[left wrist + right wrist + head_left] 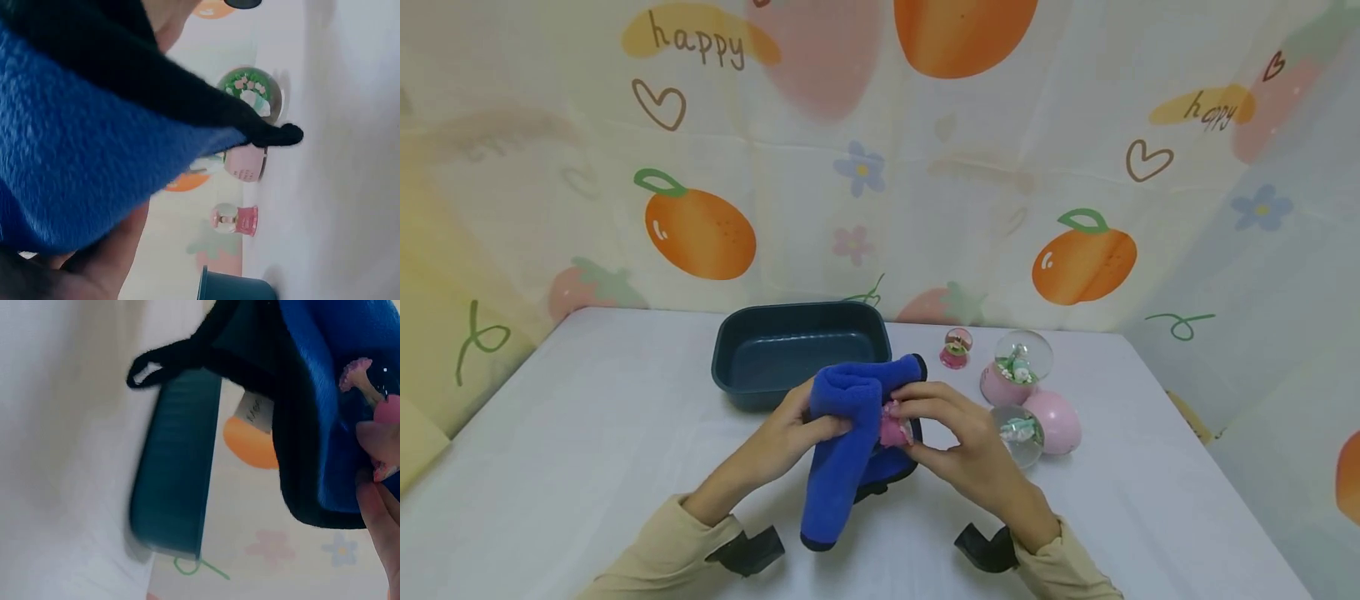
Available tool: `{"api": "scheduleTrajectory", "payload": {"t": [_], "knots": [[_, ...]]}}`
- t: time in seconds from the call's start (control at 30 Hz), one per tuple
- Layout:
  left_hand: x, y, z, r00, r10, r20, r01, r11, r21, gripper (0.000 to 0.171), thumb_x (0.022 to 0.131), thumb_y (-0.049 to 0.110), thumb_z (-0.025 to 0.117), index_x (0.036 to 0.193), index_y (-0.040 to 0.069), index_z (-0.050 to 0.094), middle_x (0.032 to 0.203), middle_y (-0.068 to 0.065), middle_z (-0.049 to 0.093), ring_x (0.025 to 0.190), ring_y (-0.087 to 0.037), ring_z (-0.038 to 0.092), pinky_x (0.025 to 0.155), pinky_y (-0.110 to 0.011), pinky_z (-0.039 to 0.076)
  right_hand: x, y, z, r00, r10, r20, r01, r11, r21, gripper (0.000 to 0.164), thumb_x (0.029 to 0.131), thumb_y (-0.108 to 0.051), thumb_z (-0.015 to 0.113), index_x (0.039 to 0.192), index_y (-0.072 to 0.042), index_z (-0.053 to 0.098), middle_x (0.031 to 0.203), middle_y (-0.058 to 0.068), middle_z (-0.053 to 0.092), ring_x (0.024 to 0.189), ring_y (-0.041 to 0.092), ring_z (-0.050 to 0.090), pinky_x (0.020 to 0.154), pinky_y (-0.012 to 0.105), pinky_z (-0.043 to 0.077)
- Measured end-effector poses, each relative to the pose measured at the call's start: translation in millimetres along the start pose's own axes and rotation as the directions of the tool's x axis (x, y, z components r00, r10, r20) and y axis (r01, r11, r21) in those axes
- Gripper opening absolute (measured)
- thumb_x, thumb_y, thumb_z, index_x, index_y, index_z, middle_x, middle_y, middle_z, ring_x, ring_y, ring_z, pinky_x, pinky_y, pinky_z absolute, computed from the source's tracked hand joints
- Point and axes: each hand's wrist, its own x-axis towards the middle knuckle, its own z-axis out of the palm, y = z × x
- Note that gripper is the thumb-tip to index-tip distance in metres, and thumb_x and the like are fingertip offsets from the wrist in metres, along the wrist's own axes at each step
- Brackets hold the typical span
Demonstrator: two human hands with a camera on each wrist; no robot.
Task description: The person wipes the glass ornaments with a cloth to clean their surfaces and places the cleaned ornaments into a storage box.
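My left hand (793,429) grips a folded blue towel (842,475) with black edging, thumb on top of the fold. A corner of this cloth hangs down and fills much of the left wrist view. My right hand (962,437) pinches a small pink snow globe (892,429) between thumb and fingers, against the towel. In the right wrist view, a pink tree-like piece and white specks show by the globe's pink part (389,411), partly hidden by the fingertips. The towel's black loop (153,370) and a white tag (255,412) hang free there.
Behind the towel stands a dark teal basin (737,396). To the right are a tiny snow globe (956,350) on a pink base, a larger upright one (1000,387), and another lying on its side (1052,422). A fruit-printed curtain (805,208) hangs behind the white table (587,442).
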Motion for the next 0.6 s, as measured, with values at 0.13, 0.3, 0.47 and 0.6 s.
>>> {"api": "scheduleTrajectory", "payload": {"t": [0.13,0.3,0.47,0.6], "knots": [[-2.1,1.0,-2.7,0.989,-0.077,0.125,0.083,0.995,-0.047,0.066,0.099,0.035,0.05,0.151,0.002,0.026,0.147,-0.028,0.04,0.13,-0.046,0.047,0.101,-0.063,0.045,-1.8,-0.8,-2.2,0.999,0.035,-0.003,-0.035,0.999,0.033,0.051,0.069,0.014,0.081,0.114,-0.004,0.065,0.117,0.014,0.065,0.109,0.02,0.063,0.091,0.023,0.054],[-1.2,1.6,-3.4,0.985,-0.052,0.166,0.065,0.995,-0.073,0.07,0.098,0.041,0.054,0.149,0.001,0.029,0.143,-0.028,0.045,0.127,-0.044,0.05,0.1,-0.06,0.047,-2.0,-2.2,-4.1,0.998,0.066,-0.019,-0.065,0.996,0.054,0.052,0.067,0.012,0.084,0.113,-0.004,0.065,0.115,0.014,0.064,0.106,0.018,0.064,0.085,0.026,0.057],[0.4,-0.7,-1.1,0.992,0.029,0.125,-0.015,0.993,-0.114,0.064,0.096,0.031,0.062,0.146,0.001,0.036,0.138,-0.026,0.051,0.121,-0.036,0.055,0.097,-0.047,0.053,-0.9,-2.1,-5.6,0.997,0.059,-0.059,-0.054,0.996,0.074,0.052,0.065,0.013,0.084,0.111,-0.003,0.066,0.112,0.015,0.064,0.104,0.016,0.065,0.082,0.027,0.058],[0.0,-1.1,2.5,0.996,0.075,0.048,-0.07,0.993,-0.098,0.06,0.093,0.023,0.068,0.143,0.004,0.041,0.136,-0.022,0.053,0.12,-0.028,0.058,0.097,-0.039,0.054,-0.3,-2.3,-6.9,0.991,0.093,-0.101,-0.082,0.991,0.105,0.053,0.063,0.014,0.085,0.11,0.0,0.065,0.11,0.017,0.064,0.097,0.016,0.068,0.079,0.027,0.059]]}}
